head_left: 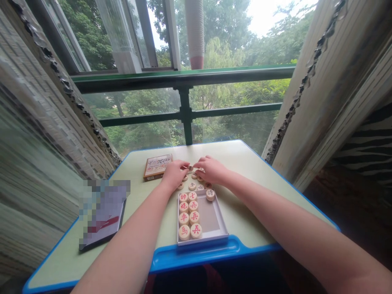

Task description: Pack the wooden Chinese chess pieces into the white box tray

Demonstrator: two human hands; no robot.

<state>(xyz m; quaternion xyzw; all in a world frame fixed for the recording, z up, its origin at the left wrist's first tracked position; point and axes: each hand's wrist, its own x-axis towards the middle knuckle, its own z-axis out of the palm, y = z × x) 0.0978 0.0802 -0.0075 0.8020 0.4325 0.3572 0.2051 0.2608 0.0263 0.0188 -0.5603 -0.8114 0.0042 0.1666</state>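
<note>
Beyond a shallow white open box [219,218], my left hand [176,173] pinches a small round Chinese chess piece [190,168] between thumb and fingers. From the right, my right hand [212,169] bends its fingers down over loose pieces, the fingertips close to that same piece. A piece under those fingers is partly hidden. Several cream pieces with dark characters lie around both hands, among them one loose piece [192,186]. Inside the box, pieces with red characters [194,216] fill two columns at the left. A short dark-marked stack [210,194] stands in its far right corner.
A flat patterned box [156,166] lies left of my left hand. Further left is a dark-edged tablet-like slab [105,216], partly pixelated. The pale table [254,175] has a blue rim and a front tray groove. Curtains flank both sides; a green railing [183,79] runs behind.
</note>
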